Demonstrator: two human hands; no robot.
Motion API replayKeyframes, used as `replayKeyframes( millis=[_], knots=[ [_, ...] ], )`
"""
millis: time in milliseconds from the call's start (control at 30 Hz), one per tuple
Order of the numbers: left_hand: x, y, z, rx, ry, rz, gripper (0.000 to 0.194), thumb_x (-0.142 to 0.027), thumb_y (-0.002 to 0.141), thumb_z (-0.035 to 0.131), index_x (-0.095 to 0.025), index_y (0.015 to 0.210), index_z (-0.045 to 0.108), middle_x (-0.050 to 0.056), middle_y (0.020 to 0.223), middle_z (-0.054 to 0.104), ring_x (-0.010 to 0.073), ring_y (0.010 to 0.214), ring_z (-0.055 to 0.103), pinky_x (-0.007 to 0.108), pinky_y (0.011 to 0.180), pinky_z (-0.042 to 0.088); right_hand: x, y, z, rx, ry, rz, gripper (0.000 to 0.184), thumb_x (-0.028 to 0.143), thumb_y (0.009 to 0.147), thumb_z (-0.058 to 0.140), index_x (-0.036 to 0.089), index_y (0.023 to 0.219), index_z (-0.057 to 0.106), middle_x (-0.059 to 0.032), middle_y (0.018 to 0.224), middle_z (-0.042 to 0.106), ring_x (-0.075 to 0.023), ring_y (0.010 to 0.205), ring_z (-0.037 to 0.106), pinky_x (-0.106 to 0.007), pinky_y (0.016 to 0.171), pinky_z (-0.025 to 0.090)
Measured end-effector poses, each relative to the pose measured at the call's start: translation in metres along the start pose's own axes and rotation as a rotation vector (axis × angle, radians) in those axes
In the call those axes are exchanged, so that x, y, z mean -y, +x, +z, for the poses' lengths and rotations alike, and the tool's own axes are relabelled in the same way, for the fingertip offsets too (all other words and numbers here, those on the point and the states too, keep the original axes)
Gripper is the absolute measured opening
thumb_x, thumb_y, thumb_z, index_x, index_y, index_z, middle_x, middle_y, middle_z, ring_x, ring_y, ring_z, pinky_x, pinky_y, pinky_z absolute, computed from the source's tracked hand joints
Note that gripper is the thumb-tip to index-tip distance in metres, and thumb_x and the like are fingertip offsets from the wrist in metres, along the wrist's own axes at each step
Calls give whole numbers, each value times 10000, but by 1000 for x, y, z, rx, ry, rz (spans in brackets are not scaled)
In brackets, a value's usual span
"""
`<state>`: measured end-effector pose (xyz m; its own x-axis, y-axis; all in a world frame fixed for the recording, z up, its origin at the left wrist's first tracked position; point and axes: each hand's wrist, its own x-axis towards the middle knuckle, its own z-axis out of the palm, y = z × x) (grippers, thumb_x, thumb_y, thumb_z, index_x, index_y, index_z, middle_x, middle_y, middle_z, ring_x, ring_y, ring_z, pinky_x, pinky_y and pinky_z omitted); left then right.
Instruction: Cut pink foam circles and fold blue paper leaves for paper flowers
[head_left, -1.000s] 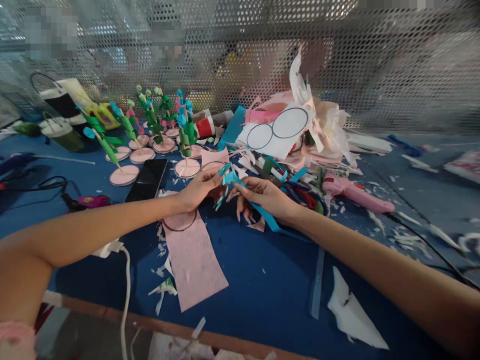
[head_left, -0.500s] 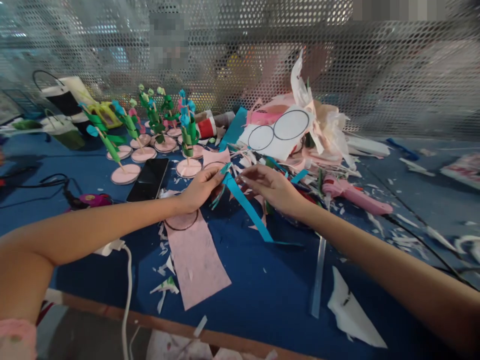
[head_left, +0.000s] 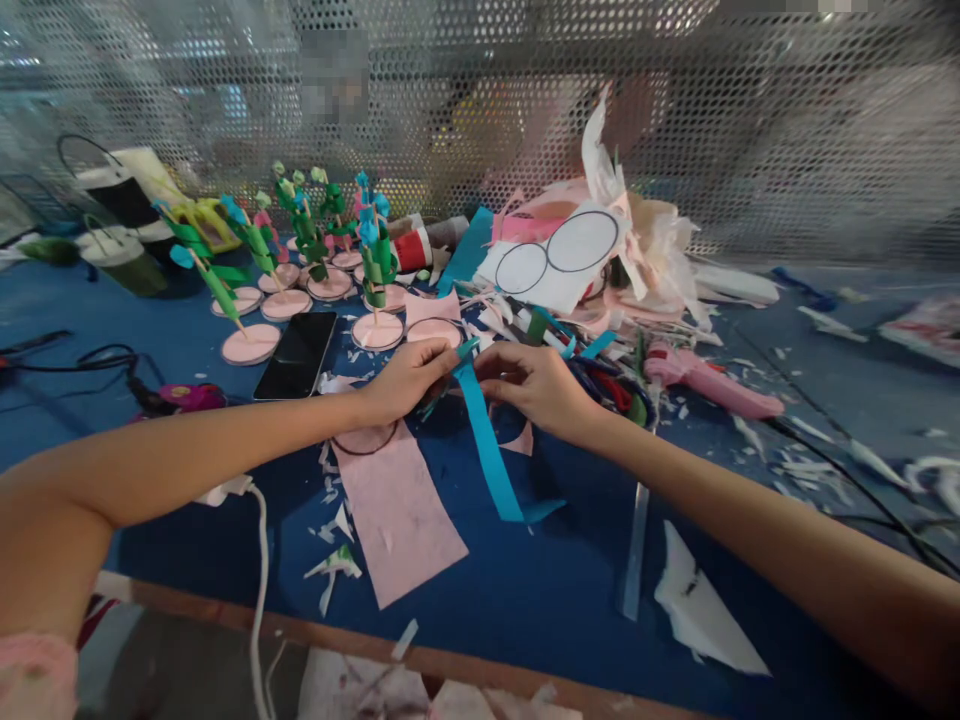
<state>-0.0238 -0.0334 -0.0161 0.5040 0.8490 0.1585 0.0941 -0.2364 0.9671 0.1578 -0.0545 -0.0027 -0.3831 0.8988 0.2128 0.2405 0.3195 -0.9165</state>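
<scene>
A long blue strip [head_left: 486,440], which looks like felt or paper, hangs from between my two hands, its lower end bent to the right on the table. My left hand [head_left: 414,378] is closed, pinching the strip's gathered top end between thumb and fingers. My right hand [head_left: 536,385] is curled with its fingertips together at the strip's right side, near the top; the exact contact is partly hidden. Below my left wrist lies a pink sheet [head_left: 405,520] with a drawn dark circle. A pink scrap [head_left: 519,440] lies behind the strip.
Several craft flowers on pink round bases [head_left: 251,344] stand at the back left, beside a black phone [head_left: 296,355]. A pink glue gun [head_left: 712,385] rests at right, near a clear glue stick [head_left: 636,560]. A scrap heap [head_left: 559,255] lies against the perforated metal screen [head_left: 480,120].
The strip's hanging part has swung left and down, and now hangs more steeply. My right hand's fingers have closed in and moved slightly lower beside the strip. My left hand keeps its pinch.
</scene>
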Motion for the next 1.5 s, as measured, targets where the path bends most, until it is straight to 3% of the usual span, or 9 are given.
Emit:
replayKeyframes(
  millis=[167,500,633,700,800,933,1067,1367,1500],
  knots=[
    [0,-1,0,29,39,39,481,-597,783,541,-185,605,367,-66,491,363,56,423,342,201,411,235,2,1,6,-41,78,50,295,393,594,769,179,623,568,9,555,590,-131,514,564,-254,470,453],
    [-7,-5,-1,61,101,146,436,-559,844,456,-176,637,451,-24,570,401,97,512,360,243,491,294,9,1,6,81,303,289,359,375,457,853,150,563,594,-9,522,643,-103,437,571,-203,399,448],
    [-3,-7,-4,27,23,218,268,-436,853,489,-189,930,557,34,836,539,143,713,499,268,638,418,6,1,3,25,355,318,370,368,465,857,145,524,568,-12,496,637,-91,407,565,-183,377,433],
    [-6,-8,-5,74,38,246,315,-392,801,568,-207,1057,557,63,993,552,173,850,534,289,729,451,4,0,2,11,375,327,381,360,459,863,139,514,557,-17,499,641,-85,398,562,-180,385,444],
    [-11,-9,-3,91,131,267,409,-369,706,688,-212,1072,593,91,1117,543,227,1019,534,325,827,467,2,0,2,17,400,342,387,354,446,870,136,516,558,-17,496,642,-89,394,566,-187,391,464],
    [-9,-4,1,-69,136,226,251,-414,721,688,-179,806,668,67,887,622,190,838,589,299,714,494,0,-1,7,31,386,320,367,363,457,864,139,551,588,-17,517,652,-101,434,593,-187,396,484],
    [-4,0,5,-277,60,155,317,-457,685,711,-160,614,626,17,631,606,140,631,559,267,593,471,-2,-2,11,-35,413,268,379,378,483,852,159,547,550,-7,542,654,-122,493,626,-199,408,505],
    [-5,3,8,-334,-70,20,324,-424,575,786,-144,574,624,-2,556,615,131,567,571,266,563,464,-4,-2,10,-80,432,300,355,370,490,856,141,532,589,-35,565,672,-127,486,635,-212,437,538],
    [-3,4,7,-354,-81,47,287,-397,574,794,-150,596,648,5,597,646,141,611,587,272,591,477,-3,-2,9,-37,423,346,325,351,481,862,117,562,651,-58,594,690,-122,487,642,-183,428,522]
  ],
)
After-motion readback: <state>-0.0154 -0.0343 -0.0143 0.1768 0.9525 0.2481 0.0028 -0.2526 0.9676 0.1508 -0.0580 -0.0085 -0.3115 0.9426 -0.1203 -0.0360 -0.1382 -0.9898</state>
